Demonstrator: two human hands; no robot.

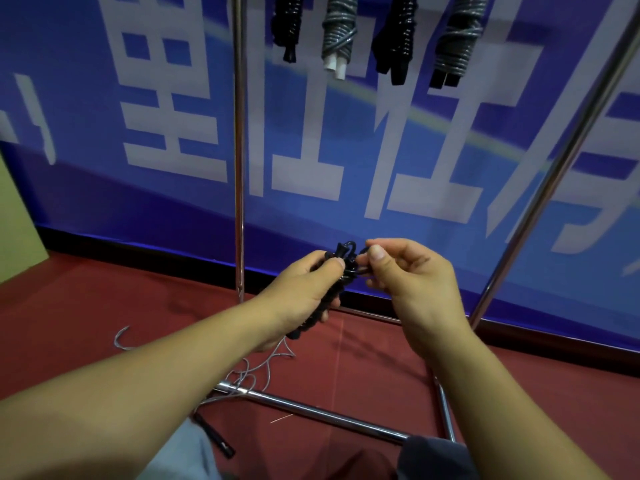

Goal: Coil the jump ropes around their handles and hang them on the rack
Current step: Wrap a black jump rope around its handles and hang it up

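Observation:
My left hand (pixel 304 289) grips a black jump rope (pixel 334 296) coiled round its handles, held up in front of the rack. My right hand (pixel 408 271) pinches the rope's loose end at the top of the coil, beside a small black loop (pixel 348 247). Several coiled ropes, black (pixel 287 26) and grey (pixel 339 29), hang from the top of the metal rack (pixel 238 150). A loose silvery rope (pixel 256 368) lies uncoiled on the red floor below my hands, with one black handle (pixel 216 436) near my knee.
The rack's chrome base bars (pixel 311 410) run across the red carpet (pixel 86 317) close to my knees. Its slanted right pole (pixel 554 168) rises to the upper right. A blue banner with white characters (pixel 381 150) covers the wall behind.

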